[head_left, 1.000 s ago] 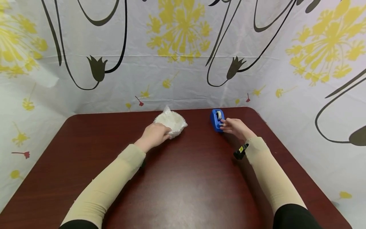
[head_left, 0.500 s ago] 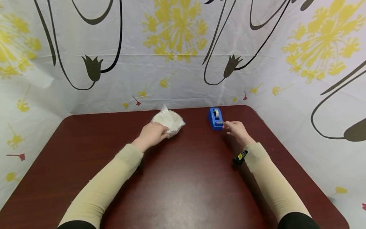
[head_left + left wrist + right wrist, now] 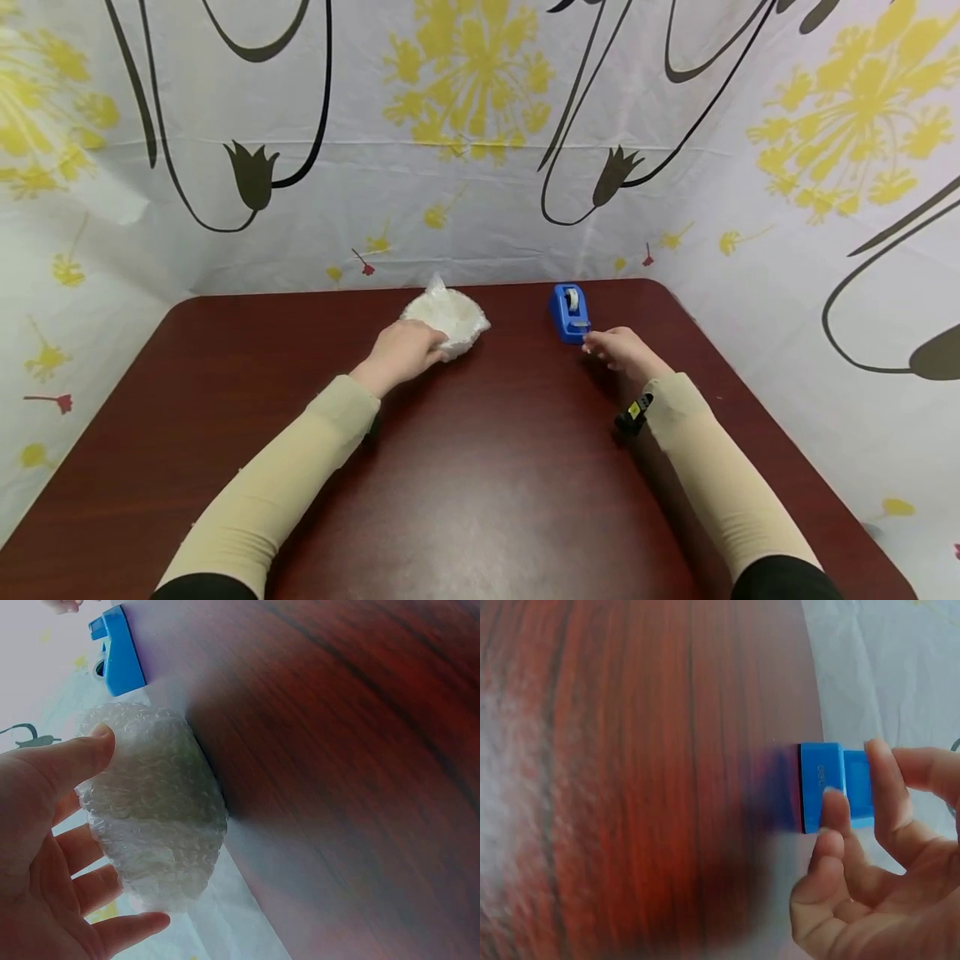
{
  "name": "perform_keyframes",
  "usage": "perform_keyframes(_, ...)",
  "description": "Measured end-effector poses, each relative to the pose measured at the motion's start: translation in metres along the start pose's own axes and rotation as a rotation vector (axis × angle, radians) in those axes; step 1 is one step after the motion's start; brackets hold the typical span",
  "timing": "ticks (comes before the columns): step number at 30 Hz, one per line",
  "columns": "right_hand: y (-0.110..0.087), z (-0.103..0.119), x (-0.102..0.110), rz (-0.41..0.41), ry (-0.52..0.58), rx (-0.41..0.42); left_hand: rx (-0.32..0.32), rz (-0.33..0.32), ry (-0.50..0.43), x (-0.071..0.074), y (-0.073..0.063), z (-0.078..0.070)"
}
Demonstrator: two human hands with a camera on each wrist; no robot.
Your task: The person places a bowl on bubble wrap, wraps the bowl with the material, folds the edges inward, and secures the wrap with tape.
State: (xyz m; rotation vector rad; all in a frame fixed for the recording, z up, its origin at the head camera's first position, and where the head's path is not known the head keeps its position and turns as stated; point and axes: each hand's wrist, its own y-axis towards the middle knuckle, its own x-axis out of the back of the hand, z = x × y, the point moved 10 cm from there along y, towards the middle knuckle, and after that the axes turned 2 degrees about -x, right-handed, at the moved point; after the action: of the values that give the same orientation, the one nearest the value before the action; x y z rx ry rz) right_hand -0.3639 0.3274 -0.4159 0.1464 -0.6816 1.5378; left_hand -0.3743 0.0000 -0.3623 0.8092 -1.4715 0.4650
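My left hand (image 3: 402, 350) grips the near left edge of a round bundle in clear bubble wrap (image 3: 452, 315), at the far middle of the table. In the left wrist view the thumb lies on one side of the bubble wrap (image 3: 161, 802) and the fingers go round the other. What the wrap covers is hidden. A blue tape dispenser (image 3: 567, 315) with a small white roll stands to the right. The right hand (image 3: 624, 348) is at its front end, thumb and index tips close together; I cannot tell whether they pinch a strip of tape.
The dark red-brown table (image 3: 480, 467) has rounded far corners. White fabric with yellow flowers and dark tulips (image 3: 480, 208) hangs close behind its far edge and along both sides. A small black device with a yellow label (image 3: 634, 414) hangs by the right sleeve.
My right hand has moved off the dispenser's top to its front end, a little nearer to me. The left hand keeps its grip on the bundle. The view has shifted slightly.
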Motion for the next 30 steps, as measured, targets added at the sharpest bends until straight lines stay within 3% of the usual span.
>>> perform_keyframes(10, 0.018, -0.01, -0.005, 0.145, -0.069, -0.095, 0.001, -0.006, 0.012, 0.0, 0.0, 0.001)
perform_keyframes(15, 0.022, -0.013, -0.005, 0.176, -0.078, -0.092, 0.002, -0.003, 0.014, 0.0, -0.001, 0.001)
perform_keyframes(20, 0.014, -0.009, -0.003, 0.248, -0.017, -0.06, -0.002, -0.002, 0.016, 0.003, -0.001, 0.0)
perform_keyframes(24, 0.001, 0.019, -0.006, 0.301, -0.073, 0.021, -0.003, -0.001, 0.011, 0.004, -0.001, -0.001)
perform_keyframes(30, -0.01, 0.106, -0.031, 0.343, -0.251, 0.23, 0.015, 0.009, 0.011, -0.001, 0.0, 0.0)
